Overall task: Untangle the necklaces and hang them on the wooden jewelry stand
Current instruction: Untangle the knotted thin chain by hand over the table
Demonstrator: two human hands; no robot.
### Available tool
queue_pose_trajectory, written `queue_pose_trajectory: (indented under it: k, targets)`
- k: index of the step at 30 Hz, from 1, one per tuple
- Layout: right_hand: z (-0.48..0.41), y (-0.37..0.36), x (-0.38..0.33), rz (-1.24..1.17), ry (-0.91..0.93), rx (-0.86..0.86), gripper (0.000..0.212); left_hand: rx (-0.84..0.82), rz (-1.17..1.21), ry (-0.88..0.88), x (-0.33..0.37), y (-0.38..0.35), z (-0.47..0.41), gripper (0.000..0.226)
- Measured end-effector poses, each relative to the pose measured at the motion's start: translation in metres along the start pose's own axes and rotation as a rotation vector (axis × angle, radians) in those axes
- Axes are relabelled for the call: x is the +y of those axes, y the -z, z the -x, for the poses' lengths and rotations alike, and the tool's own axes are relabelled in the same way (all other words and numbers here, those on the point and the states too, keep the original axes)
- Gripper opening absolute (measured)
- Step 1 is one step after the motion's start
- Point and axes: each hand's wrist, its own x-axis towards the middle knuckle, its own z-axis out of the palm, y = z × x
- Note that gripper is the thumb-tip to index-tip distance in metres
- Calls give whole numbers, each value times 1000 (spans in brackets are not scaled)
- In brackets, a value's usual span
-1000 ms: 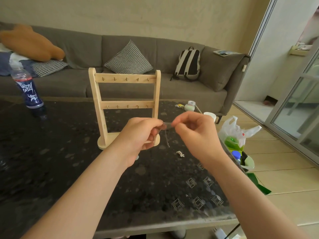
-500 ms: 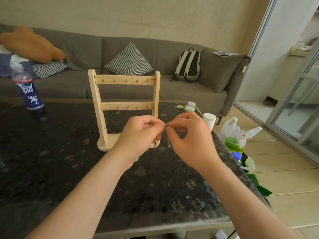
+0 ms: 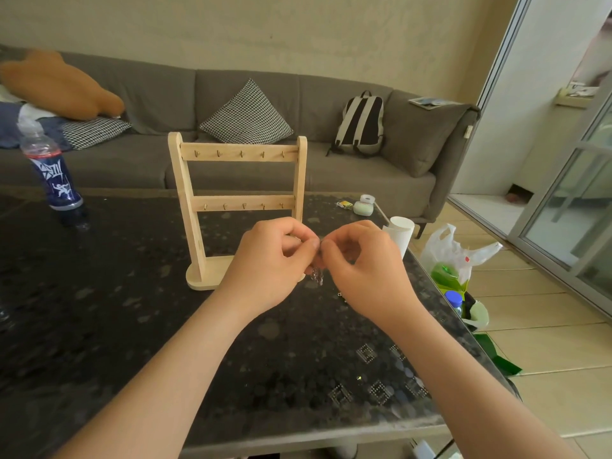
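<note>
1. Above the table [image 3: 99,309], just in front of the stand's [image 3: 238,155] base, my left hand [image 3: 275,260] and right hand [image 3: 367,270] meet fingertip to fingertip. Both pinch the necklace [image 3: 317,275], which hangs in a short bunched clump between them, off the tabletop.
2. The stand is upright behind my hands, with two rails of small hooks.
3. A small metal bit [image 3: 341,294] lies on the table just under my right hand; I cannot tell what it is.
4. Writing: the bottle [image 3: 53,173] at far left has a blue label with white graffiti lettering I cannot read. Dotted characters [image 3: 377,389] near the table's front edge look like letters, but I cannot make out a word.
5. Edges: the table's right edge runs close beside my right forearm. A white cup [image 3: 400,231] stands at that edge, and a plastic bag [image 3: 453,250] sits beyond it on the floor.
6. Room: bare tabletop lies between stand and bottle, and between my arms toward the front edge.
</note>
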Motion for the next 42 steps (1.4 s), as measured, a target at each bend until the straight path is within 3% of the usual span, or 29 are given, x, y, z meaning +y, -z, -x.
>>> queue_pose_trajectory:
  k: [10,16,19,24,29,35,38,42]
  targets:
    - [-1,-4,4,217,130,-44,19,-53,-146,28,-1,-5,2,5]
    - [1,-1,2,173,84,-58,9,-131,-136,92,1,-3,2,7]
    - [0,3,0,77,50,-99,7,-155,-76,153,4,-1,1,10]
    - [1,13,-6,-198,-139,-230,27,-162,15,210,6,0,1,14]
    - [-2,19,-4,-350,-201,-267,36,-101,179,308,7,8,-2,16]
    - [-3,14,-7,-696,-318,-402,18,-121,233,283,16,6,4,17]
    - [-3,12,-8,-671,-369,-321,20,-83,218,247,17,7,5,15]
    - [-5,12,0,-559,-350,-252,42,-80,252,291,14,7,5,14]
